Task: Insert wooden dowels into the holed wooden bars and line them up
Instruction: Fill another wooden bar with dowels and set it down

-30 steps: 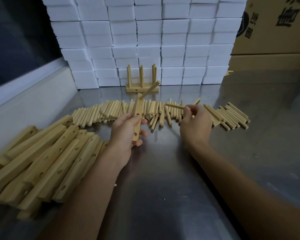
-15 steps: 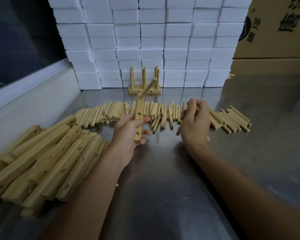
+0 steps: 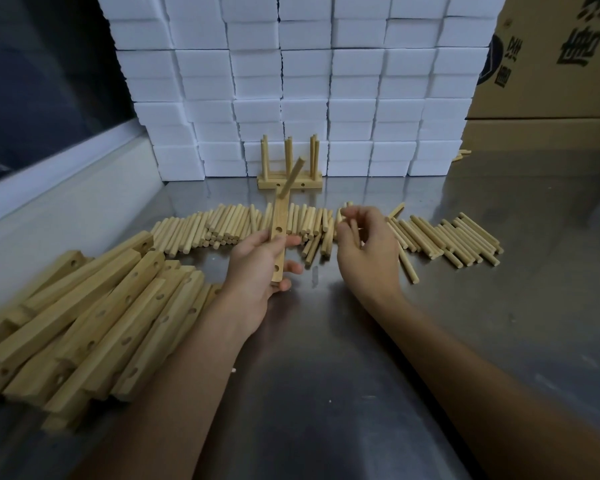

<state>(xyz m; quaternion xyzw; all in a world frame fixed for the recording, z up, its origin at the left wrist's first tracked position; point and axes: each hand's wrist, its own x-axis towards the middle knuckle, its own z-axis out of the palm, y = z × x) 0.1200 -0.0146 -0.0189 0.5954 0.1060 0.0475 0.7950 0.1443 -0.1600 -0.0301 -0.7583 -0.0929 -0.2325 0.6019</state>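
My left hand (image 3: 257,268) grips the holed bar (image 3: 278,242) by its near end, thumb across the face, and holds it just as it did a second ago, pointing away from me with one dowel (image 3: 291,176) seated in the far hole and leaning off to the right. My right hand (image 3: 364,251) is where the change is: a second ago it was pinching a dowel off the row, and now it has drawn back toward the bar with its fingers curled round at least one picked dowel (image 3: 354,233), which stands between thumb and fingers; I cannot tell how many it carries. I read that as the pick being done and the next insertion about to begin, with two open holes on the bar just left of that hand. Beyond both hands the loose dowels (image 3: 229,225) lie in a row across the metal table (image 3: 326,358), more of them (image 3: 458,239) fanned out to the right of my right hand. Left of my left hand lies the heap of empty bars (image 3: 94,306). Farther off, straight past the held bar, the finished pieces (image 3: 289,168) stand lined up against a wall of white blocks (image 3: 291,81), with a cardboard box (image 3: 551,57) far to the right.
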